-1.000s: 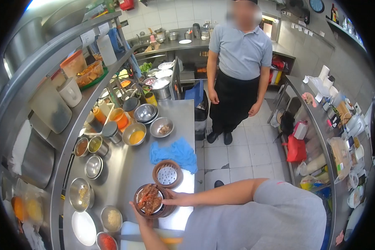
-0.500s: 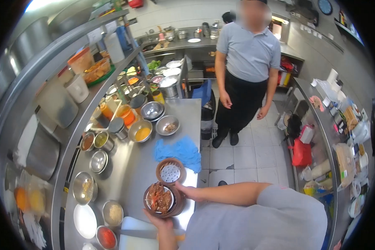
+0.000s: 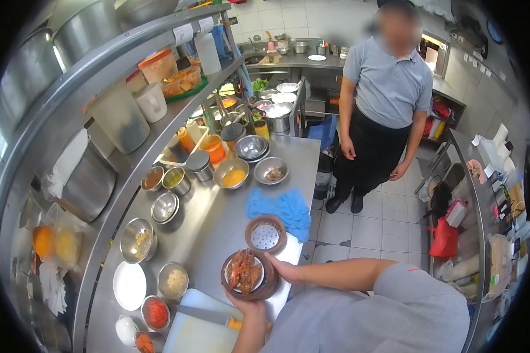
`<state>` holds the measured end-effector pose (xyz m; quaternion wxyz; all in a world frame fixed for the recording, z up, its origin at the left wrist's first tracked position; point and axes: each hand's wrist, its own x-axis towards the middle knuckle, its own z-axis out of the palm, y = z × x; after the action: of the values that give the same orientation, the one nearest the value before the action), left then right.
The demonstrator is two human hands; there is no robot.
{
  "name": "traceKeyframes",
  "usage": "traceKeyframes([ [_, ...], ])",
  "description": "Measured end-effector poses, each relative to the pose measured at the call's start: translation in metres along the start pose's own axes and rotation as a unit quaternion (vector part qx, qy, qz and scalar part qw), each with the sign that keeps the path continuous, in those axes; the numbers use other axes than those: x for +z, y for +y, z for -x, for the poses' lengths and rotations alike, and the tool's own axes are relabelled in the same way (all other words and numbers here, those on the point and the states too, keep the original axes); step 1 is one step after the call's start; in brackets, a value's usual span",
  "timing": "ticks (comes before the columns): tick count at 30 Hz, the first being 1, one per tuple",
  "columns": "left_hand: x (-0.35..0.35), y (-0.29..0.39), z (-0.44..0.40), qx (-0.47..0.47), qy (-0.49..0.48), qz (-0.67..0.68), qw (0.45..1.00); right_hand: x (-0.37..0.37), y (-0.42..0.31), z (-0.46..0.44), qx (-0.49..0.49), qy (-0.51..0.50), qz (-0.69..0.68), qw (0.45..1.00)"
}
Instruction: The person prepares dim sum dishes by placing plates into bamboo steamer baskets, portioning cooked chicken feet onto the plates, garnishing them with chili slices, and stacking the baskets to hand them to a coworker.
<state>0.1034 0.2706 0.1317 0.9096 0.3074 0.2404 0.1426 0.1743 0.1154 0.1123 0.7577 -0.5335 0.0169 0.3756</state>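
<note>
Both hands hold a round brown steamer basket (image 3: 269,288) from either side above the steel counter. Inside it is a small white plate topped with reddish-brown cooked food (image 3: 244,272), whose kind I cannot make out. My left hand (image 3: 248,305) cups the near lower side, its fingers partly hidden under the basket. My right hand (image 3: 282,268) presses on the far right side. Just beyond is another round steamer basket (image 3: 248,235) with a perforated metal base. Below my left hand, a knife (image 3: 209,315) with a yellow handle lies on a pale cutting board (image 3: 185,334).
A blue cloth (image 3: 277,206) lies near the counter's right edge. Metal bowls, including one of yellow liquid (image 3: 234,177) and one of red pieces (image 3: 155,313), and a white plate (image 3: 129,286) line the left. A shelf (image 3: 123,153) overhangs them. A person (image 3: 383,88) stands beyond the counter.
The camera view has turned, so the counter and its things sit farther right in the picture. Both hands keep their hold on the steamer basket.
</note>
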Motion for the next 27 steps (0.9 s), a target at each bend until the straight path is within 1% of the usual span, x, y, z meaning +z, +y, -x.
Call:
traceKeyframes([
  [2, 0.005, 0.005, 0.004, 0.002, -0.007, 0.008, 1.0, 0.001, -0.006, 0.004, 0.017, 0.003, 0.014, 1.0],
  [4, 0.003, 0.009, 0.016, 0.004, -0.006, 0.015, 1.0, 0.006, -0.01, 0.013, 0.04, -0.038, 0.055, 0.997],
  [5, 0.004, 0.012, 0.022, 0.006, 0.017, 0.012, 1.0, 0.012, -0.022, 0.023, 0.04, -0.04, 0.054, 0.997],
  [6, 0.007, 0.016, 0.026, 0.009, 0.039, 0.008, 0.999, 0.019, -0.036, 0.035, 0.044, -0.064, 0.06, 0.995],
  [7, 0.01, 0.018, 0.03, 0.012, 0.037, 0.007, 0.999, 0.024, -0.047, 0.044, 0.046, -0.087, 0.065, 0.993],
  [11, 0.026, 0.019, 0.054, 0.055, -0.018, 0.014, 0.998, 0.023, -0.064, 0.052, 0.02, -0.137, 0.07, 0.988],
  [12, 0.031, 0.018, 0.061, 0.066, -0.03, 0.017, 0.997, 0.014, -0.058, 0.042, 0.025, -0.162, 0.055, 0.985],
  [13, 0.04, 0.019, 0.069, 0.077, -0.042, 0.018, 0.996, 0.011, -0.064, 0.042, 0.022, -0.165, 0.057, 0.984],
  [16, 0.075, 0.016, 0.083, 0.106, -0.027, -0.013, 0.994, -0.004, -0.076, 0.047, 0.011, -0.149, 0.07, 0.986],
  [17, 0.095, 0.014, 0.091, 0.106, -0.026, -0.015, 0.994, -0.011, -0.079, 0.047, 0.01, -0.129, 0.062, 0.99],
  [18, 0.119, 0.012, 0.097, 0.13, -0.018, -0.053, 0.99, -0.019, -0.084, 0.048, 0.008, -0.109, 0.054, 0.993],
  [19, 0.134, 0.009, 0.101, 0.154, -0.01, -0.09, 0.984, -0.028, -0.09, 0.049, 0.006, -0.111, 0.053, 0.992],
  [20, 0.132, 0.001, 0.097, 0.156, -0.011, -0.093, 0.983, -0.039, -0.096, 0.051, -0.002, -0.129, 0.035, 0.991],
  [21, 0.126, -0.012, 0.083, 0.157, -0.043, -0.093, 0.982, -0.05, -0.104, 0.053, -0.012, -0.147, 0.017, 0.989],
  [22, 0.124, -0.023, 0.072, 0.157, -0.075, -0.092, 0.98, -0.057, -0.116, 0.062, -0.022, -0.124, 0.032, 0.992],
  [23, 0.13, -0.032, 0.066, 0.16, -0.077, -0.095, 0.98, -0.066, -0.126, 0.071, -0.025, -0.126, 0.03, 0.991],
  [25, 0.146, -0.048, 0.058, 0.099, -0.132, -0.046, 0.985, -0.083, -0.146, 0.09, -0.029, -0.054, 0.034, 0.998],
  [26, 0.16, -0.053, 0.06, 0.061, -0.133, -0.037, 0.989, -0.092, -0.156, 0.1, -0.042, -0.051, 0.045, 0.997],
  [27, 0.173, -0.062, 0.059, 0.064, -0.134, -0.036, 0.988, -0.104, -0.164, 0.107, -0.043, -0.053, 0.047, 0.997],
])
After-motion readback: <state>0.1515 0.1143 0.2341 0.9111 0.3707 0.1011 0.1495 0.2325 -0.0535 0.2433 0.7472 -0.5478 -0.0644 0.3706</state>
